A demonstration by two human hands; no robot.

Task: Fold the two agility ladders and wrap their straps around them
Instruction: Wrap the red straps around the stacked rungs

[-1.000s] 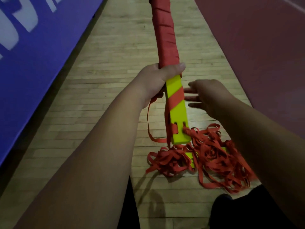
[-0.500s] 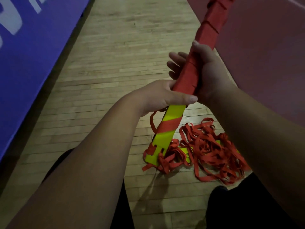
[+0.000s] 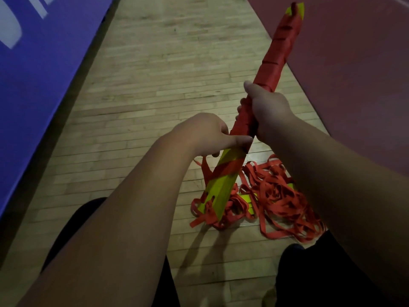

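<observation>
— Two ladders being logged; what is bounding the work, largest first?

— Wooden floor (image 3: pixel 155 85) is running ahead as an open strip, with a blue panel (image 3: pixel 44 85) closing its left edge and a red mat (image 3: pixel 354 63) closing its right. Free room is lying forward and upward. The person's dark-clad legs (image 3: pixel 332 273) are crowding the near side.

— Item one?

— Wrapped ladder bundle (image 3: pixel 274 63) is now leaning up to the right, its top showing against the red mat. A second ago it was standing upright. Its bare yellow lower end is hanging over the loose ladder heap (image 3: pixel 276 196) on the floor; whether they are touching, I cannot tell.

— Hands?

— Right hand (image 3: pixel 267 109) is clamping round the wrapped part, having been open and clear of it a second ago. Left hand (image 3: pixel 205 134) is gripping just below, at the last turn of strap.

— Meaning?

— Judging by this, one ladder is nearing completion, a strap tail (image 3: pixel 205 171) dangling unwound. The heap is waiting, not yet folded.
</observation>
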